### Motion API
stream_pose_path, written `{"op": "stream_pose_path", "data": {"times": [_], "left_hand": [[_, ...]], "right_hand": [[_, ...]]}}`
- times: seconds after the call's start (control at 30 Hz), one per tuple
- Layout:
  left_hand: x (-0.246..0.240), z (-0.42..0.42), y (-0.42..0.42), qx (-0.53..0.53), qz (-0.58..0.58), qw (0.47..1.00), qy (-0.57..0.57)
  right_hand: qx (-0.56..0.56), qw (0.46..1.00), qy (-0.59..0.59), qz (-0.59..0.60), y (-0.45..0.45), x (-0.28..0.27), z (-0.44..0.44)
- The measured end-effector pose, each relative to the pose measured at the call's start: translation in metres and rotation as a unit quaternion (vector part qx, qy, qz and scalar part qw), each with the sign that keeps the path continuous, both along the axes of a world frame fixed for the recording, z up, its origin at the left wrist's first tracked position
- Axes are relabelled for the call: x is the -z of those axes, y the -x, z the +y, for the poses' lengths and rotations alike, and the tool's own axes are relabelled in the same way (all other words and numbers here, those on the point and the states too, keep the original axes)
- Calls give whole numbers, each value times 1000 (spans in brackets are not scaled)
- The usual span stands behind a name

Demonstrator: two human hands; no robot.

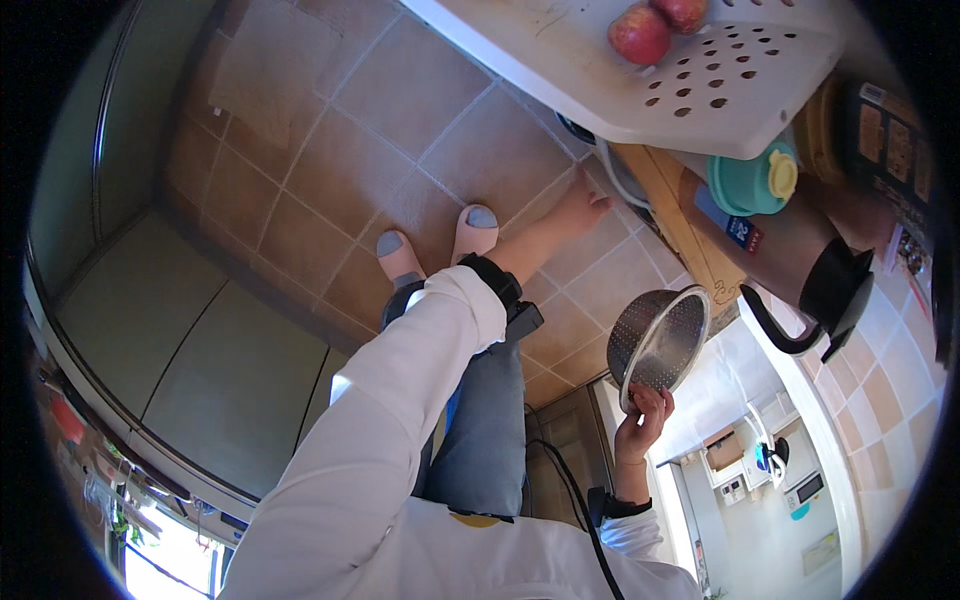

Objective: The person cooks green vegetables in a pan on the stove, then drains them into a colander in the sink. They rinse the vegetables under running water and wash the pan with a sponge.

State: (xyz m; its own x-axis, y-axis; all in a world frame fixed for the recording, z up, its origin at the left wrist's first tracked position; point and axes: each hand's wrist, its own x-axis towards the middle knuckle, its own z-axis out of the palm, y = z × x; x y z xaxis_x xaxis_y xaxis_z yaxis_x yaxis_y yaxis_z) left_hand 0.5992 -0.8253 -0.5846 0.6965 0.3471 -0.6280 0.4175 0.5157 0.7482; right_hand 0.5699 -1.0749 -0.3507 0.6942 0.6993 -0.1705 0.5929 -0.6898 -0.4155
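Note:
My right hand [643, 424] grips the rim of a perforated stainless steel colander [651, 341]. The colander is tilted on its side, its mouth facing right, and nothing shows inside the visible part. My left hand [585, 210] is stretched across my body above the tiled floor, with loosely bent fingers and nothing visible in it. Above and to its right in the picture, a white plastic basket [600, 112] with drain holes holds red apples [640, 34]. My left hand appears apart from the basket.
By the basket stand a teal lid with a yellow cap [742, 184], a pitcher with a black handle [780, 322] and a dark printed box [889, 135]. A wooden shelf edge [694, 232] runs beneath them. Cabinet fronts [217, 360] line the left. A black cable [574, 480] hangs beside my legs.

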Motion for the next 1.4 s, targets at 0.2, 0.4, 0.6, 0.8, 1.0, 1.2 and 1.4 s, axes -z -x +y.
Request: {"op": "stream_pose_path", "data": {"times": [0.2,0.4,0.6,0.8,1.0,1.2,1.4], "left_hand": [[-57,27,48,181,130,973,-65],[-255,93,161,28,14,952,305],[-429,138,301,-205,-47,966,152],[-524,116,440,-518,-68,844,121],[-549,41,562,-771,-162,614,36],[-581,-40,595,-929,-143,340,-23],[-592,-118,592,-982,-65,165,-65]], "right_hand": [[-23,999,-35,6,-10,-15,28],[-239,961,-106,91,-13,-68,124],[-508,835,-191,93,44,-180,275],[-652,721,-235,34,153,-278,403],[-673,686,-268,69,299,-322,498],[-806,518,-219,183,463,-336,529],[-785,415,194,418,608,-346,459]]}}
